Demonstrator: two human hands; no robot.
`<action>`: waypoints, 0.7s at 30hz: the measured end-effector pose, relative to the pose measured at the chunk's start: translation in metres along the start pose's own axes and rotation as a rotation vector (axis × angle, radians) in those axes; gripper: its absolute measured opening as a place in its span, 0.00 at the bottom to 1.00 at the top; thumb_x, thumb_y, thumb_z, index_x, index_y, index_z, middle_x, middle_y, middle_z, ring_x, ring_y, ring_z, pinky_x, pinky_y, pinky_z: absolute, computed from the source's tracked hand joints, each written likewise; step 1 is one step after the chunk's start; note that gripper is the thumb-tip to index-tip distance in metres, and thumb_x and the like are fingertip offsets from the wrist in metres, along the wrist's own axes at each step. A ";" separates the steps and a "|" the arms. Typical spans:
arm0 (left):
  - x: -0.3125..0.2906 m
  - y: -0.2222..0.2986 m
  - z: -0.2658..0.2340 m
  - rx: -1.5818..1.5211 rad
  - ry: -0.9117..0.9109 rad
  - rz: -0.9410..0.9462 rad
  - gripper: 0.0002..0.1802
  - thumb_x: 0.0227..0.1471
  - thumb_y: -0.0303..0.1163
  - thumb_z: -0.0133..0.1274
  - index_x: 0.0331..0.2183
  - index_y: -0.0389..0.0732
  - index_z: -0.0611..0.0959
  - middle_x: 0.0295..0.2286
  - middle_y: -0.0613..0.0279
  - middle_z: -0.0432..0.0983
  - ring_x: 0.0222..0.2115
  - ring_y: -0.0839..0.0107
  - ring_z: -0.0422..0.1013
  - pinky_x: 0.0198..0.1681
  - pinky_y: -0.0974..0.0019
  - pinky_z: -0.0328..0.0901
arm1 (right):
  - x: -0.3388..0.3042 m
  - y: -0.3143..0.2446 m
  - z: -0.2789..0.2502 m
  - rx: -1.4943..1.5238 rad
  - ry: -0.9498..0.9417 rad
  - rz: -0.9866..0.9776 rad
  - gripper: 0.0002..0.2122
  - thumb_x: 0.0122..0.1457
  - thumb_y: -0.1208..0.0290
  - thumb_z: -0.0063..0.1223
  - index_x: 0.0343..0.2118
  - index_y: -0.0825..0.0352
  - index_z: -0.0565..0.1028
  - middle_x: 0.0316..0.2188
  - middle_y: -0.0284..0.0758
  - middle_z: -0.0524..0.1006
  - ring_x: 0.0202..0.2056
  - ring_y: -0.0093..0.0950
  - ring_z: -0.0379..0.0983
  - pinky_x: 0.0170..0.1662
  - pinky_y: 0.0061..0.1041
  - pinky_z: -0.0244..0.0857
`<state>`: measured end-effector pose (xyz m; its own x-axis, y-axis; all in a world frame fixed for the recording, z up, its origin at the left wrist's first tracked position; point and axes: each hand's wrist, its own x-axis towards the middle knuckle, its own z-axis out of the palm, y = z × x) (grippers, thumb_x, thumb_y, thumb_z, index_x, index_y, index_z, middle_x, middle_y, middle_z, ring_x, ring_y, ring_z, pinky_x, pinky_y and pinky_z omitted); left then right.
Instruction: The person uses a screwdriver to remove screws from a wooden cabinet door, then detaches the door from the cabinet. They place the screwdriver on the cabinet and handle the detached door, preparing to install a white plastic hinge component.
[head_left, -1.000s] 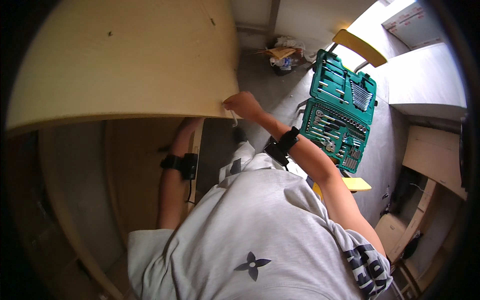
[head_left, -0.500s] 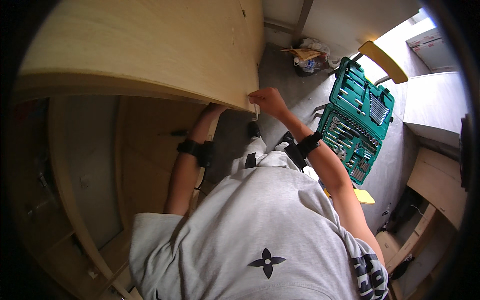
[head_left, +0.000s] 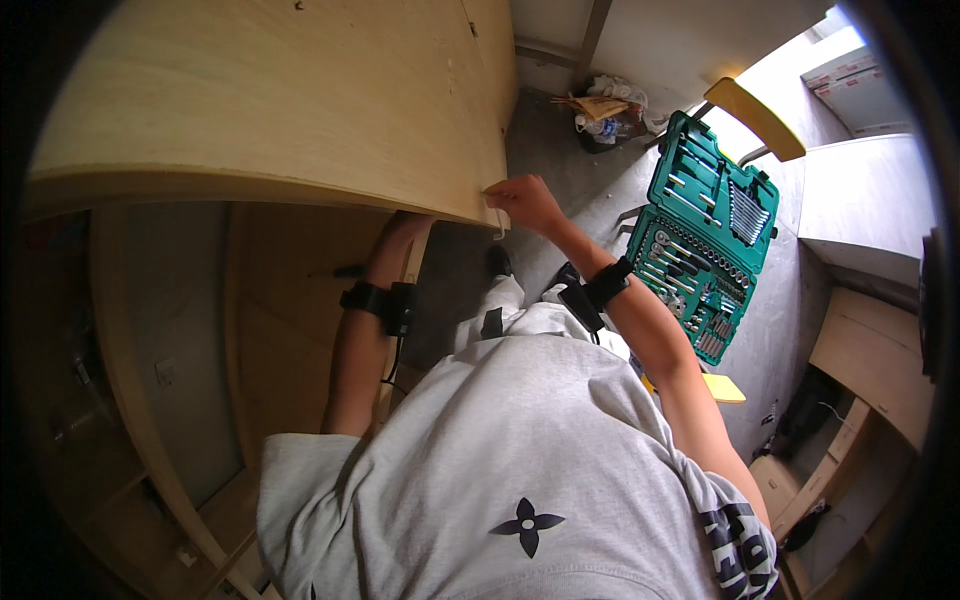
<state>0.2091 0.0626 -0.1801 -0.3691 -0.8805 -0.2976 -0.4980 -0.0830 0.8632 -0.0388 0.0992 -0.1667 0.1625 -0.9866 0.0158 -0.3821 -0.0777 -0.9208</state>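
At the near right corner of a large pale wooden panel [head_left: 300, 120], my right hand [head_left: 527, 203] is closed, its thumb and fingers pinched on a thin, bent metal hex key [head_left: 500, 228]. The key's bent end hangs just below the fingers, close to the panel's edge. My left hand [head_left: 408, 226] reaches up to the underside of the same panel. The panel's edge hides its fingers, so their grip does not show. Both forearms wear black straps with small dark boxes.
On a yellow-backed chair [head_left: 757, 115] at right lies an open green tool case [head_left: 655, 215] with sockets, wrenches and drivers. Behind it on the floor sits a dark bin [head_left: 606, 143] with a bottle and wrappings. Wooden cabinet frames [head_left: 140, 420] stand at left, more cabinets [head_left: 872, 352] at right.
The whole view has shifted slightly, so the scene sits a little further left. My right hand remains at the panel's corner with the hex key, and my left hand stays under the panel.
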 end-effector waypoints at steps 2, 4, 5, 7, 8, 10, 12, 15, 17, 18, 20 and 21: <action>-0.005 -0.002 -0.001 -0.009 -0.012 -0.008 0.29 0.45 0.39 0.56 0.48 0.37 0.70 0.47 0.55 0.68 0.47 0.63 0.65 0.50 0.60 0.59 | 0.001 0.000 0.000 0.001 -0.016 -0.004 0.09 0.46 0.72 0.59 0.32 0.67 0.79 0.23 0.44 0.76 0.24 0.30 0.75 0.29 0.24 0.66; -0.010 -0.004 -0.002 -0.015 -0.020 -0.014 0.29 0.45 0.39 0.56 0.48 0.37 0.70 0.47 0.55 0.68 0.47 0.63 0.65 0.50 0.60 0.59 | 0.001 0.000 -0.001 0.013 -0.017 -0.007 0.10 0.46 0.71 0.59 0.32 0.67 0.79 0.23 0.44 0.76 0.23 0.30 0.75 0.29 0.24 0.66; -0.010 -0.004 -0.002 -0.019 -0.023 -0.015 0.29 0.45 0.38 0.56 0.48 0.37 0.70 0.47 0.55 0.68 0.47 0.63 0.65 0.50 0.60 0.59 | 0.001 0.000 -0.001 0.034 -0.018 -0.010 0.10 0.46 0.71 0.59 0.32 0.67 0.79 0.22 0.44 0.76 0.23 0.30 0.75 0.29 0.24 0.66; -0.011 -0.005 -0.002 -0.025 -0.030 -0.017 0.29 0.44 0.38 0.56 0.48 0.37 0.70 0.47 0.55 0.68 0.47 0.63 0.65 0.50 0.60 0.59 | 0.001 -0.002 -0.001 0.055 -0.011 0.004 0.10 0.46 0.71 0.59 0.32 0.67 0.79 0.22 0.44 0.76 0.23 0.29 0.74 0.28 0.24 0.66; -0.011 -0.006 -0.001 -0.028 -0.034 -0.018 0.29 0.44 0.38 0.56 0.48 0.37 0.70 0.47 0.55 0.68 0.47 0.63 0.65 0.50 0.60 0.59 | 0.000 -0.003 -0.001 0.041 -0.017 0.004 0.10 0.46 0.71 0.59 0.32 0.67 0.79 0.22 0.44 0.76 0.23 0.29 0.74 0.28 0.24 0.65; -0.011 -0.007 -0.001 -0.038 -0.036 -0.016 0.29 0.44 0.38 0.56 0.47 0.37 0.70 0.47 0.55 0.68 0.47 0.63 0.65 0.50 0.60 0.59 | 0.000 -0.004 -0.003 0.008 -0.023 -0.010 0.09 0.46 0.71 0.59 0.32 0.67 0.79 0.22 0.44 0.75 0.22 0.29 0.74 0.28 0.24 0.65; -0.012 -0.008 -0.001 -0.046 -0.040 -0.019 0.29 0.44 0.38 0.56 0.47 0.37 0.70 0.46 0.55 0.68 0.47 0.63 0.65 0.50 0.60 0.59 | 0.001 -0.005 -0.004 0.004 -0.031 -0.015 0.09 0.46 0.71 0.58 0.32 0.67 0.79 0.22 0.44 0.76 0.23 0.30 0.74 0.28 0.25 0.65; -0.015 -0.011 -0.003 -0.054 -0.051 -0.026 0.29 0.44 0.38 0.56 0.47 0.37 0.70 0.46 0.55 0.68 0.47 0.63 0.65 0.50 0.60 0.59 | 0.001 -0.006 -0.004 -0.007 -0.024 -0.032 0.09 0.46 0.71 0.58 0.32 0.67 0.79 0.23 0.44 0.76 0.23 0.31 0.75 0.29 0.25 0.66; -0.018 -0.012 -0.004 -0.058 -0.054 -0.028 0.29 0.44 0.38 0.56 0.47 0.37 0.70 0.46 0.55 0.68 0.47 0.63 0.65 0.50 0.60 0.59 | 0.001 -0.007 -0.004 -0.014 -0.016 -0.049 0.09 0.46 0.71 0.58 0.32 0.66 0.79 0.23 0.44 0.76 0.24 0.32 0.75 0.29 0.26 0.66; -0.019 -0.012 -0.004 -0.060 -0.056 -0.030 0.29 0.44 0.38 0.56 0.47 0.37 0.70 0.46 0.55 0.68 0.47 0.63 0.65 0.50 0.60 0.59 | 0.001 -0.007 -0.004 -0.017 -0.009 -0.063 0.09 0.46 0.71 0.58 0.32 0.66 0.79 0.23 0.44 0.76 0.24 0.33 0.75 0.29 0.26 0.66; -0.020 -0.013 -0.005 -0.062 -0.060 -0.032 0.29 0.44 0.38 0.56 0.47 0.37 0.70 0.46 0.55 0.68 0.47 0.63 0.65 0.50 0.60 0.59 | 0.001 -0.007 -0.004 -0.021 -0.004 -0.071 0.09 0.46 0.71 0.58 0.32 0.66 0.79 0.23 0.44 0.76 0.25 0.33 0.75 0.30 0.25 0.66; -0.021 -0.013 -0.005 -0.063 -0.061 -0.032 0.29 0.44 0.38 0.56 0.47 0.37 0.70 0.46 0.55 0.68 0.47 0.63 0.65 0.50 0.60 0.59 | 0.001 -0.007 -0.004 -0.022 -0.006 -0.065 0.09 0.46 0.71 0.58 0.32 0.66 0.79 0.23 0.44 0.76 0.25 0.33 0.75 0.30 0.25 0.66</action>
<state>0.2267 0.0797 -0.1830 -0.4014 -0.8471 -0.3482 -0.4604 -0.1420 0.8763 -0.0393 0.0984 -0.1591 0.1930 -0.9785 0.0730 -0.3905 -0.1449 -0.9092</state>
